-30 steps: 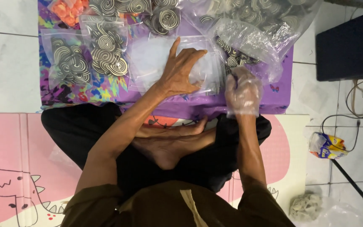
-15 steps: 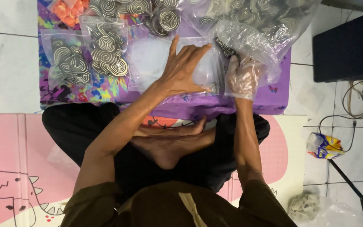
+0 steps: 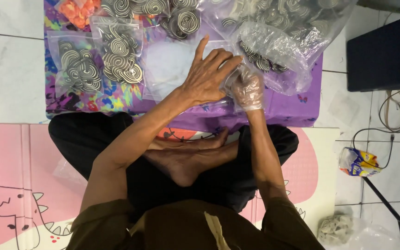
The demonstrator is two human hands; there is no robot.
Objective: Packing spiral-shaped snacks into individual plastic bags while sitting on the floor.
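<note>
My left hand point(image 3: 208, 74) reaches across to the right side of a stack of empty clear zip bags point(image 3: 165, 69) on the purple patterned table point(image 3: 297, 109), and its fingertips pinch the top bag's right edge. My right hand point(image 3: 247, 89), in a thin clear plastic glove, is curled against that same edge and touches my left fingertips. What its fingers hold is hidden. Just beyond them lies the open mouth of a large clear bag point(image 3: 278, 32) full of black-and-white spiral biscuits.
Two filled small bags of spiral biscuits point(image 3: 77, 65) point(image 3: 119, 53) lie at the left of the table, with a bag of orange snacks point(image 3: 77, 9) behind. To the right are a dark box point(image 3: 385, 46), cables point(image 3: 396, 115) and a snack packet point(image 3: 358, 162) on the tiled floor.
My right hand went from the near table edge up to the large bag's mouth, then came left to the small bag's edge. My left hand shifted right and pinched that edge.
</note>
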